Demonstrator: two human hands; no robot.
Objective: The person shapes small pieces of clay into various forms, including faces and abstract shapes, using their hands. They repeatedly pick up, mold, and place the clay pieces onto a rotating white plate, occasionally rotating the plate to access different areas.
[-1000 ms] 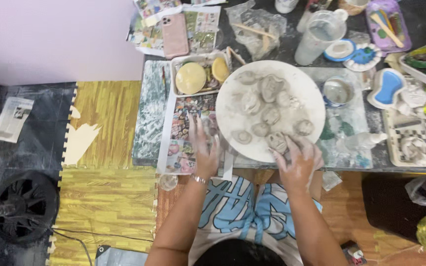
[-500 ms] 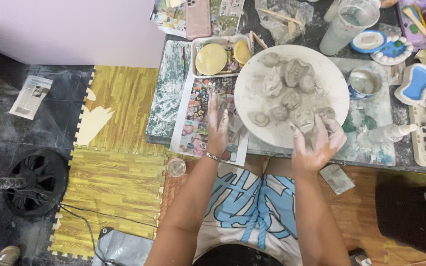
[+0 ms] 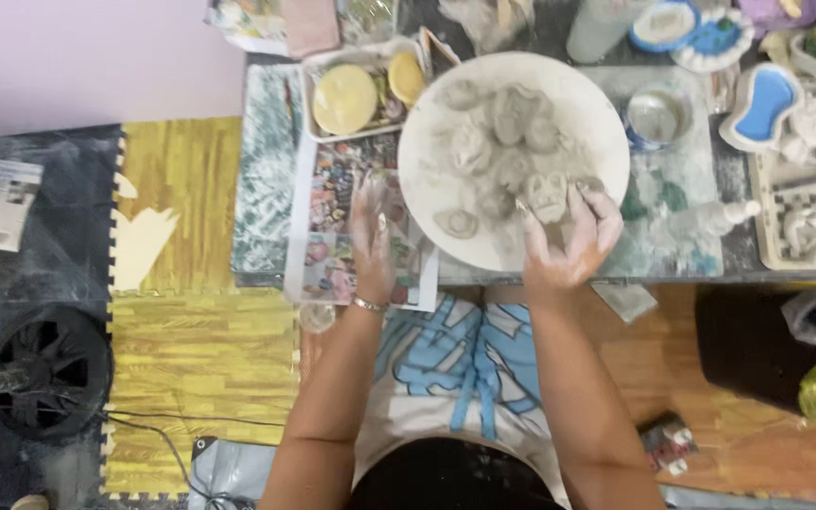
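Your left hand (image 3: pixel 372 247) lies flat, fingers spread, on the printed sheet (image 3: pixel 337 222) beside the plate (image 3: pixel 427 151). Your right hand (image 3: pixel 569 231) curls its fingers around a clay piece (image 3: pixel 548 194) at the plate's near edge; more pieces lie beyond on the table (image 3: pixel 682 203).

**Clay dust, paper and foam**

The round plate (image 3: pixel 436 170) looks matt, chalky white, and carries rough grey clay pieces (image 3: pixel 548 194). Both the left hand (image 3: pixel 373 247) and right hand (image 3: pixel 569 241) are coated in dry pale clay. A glossy printed paper sheet (image 3: pixel 332 227) lies left of the plate. The floor mat (image 3: pixel 200 359) is foam with a yellow wood-grain print.
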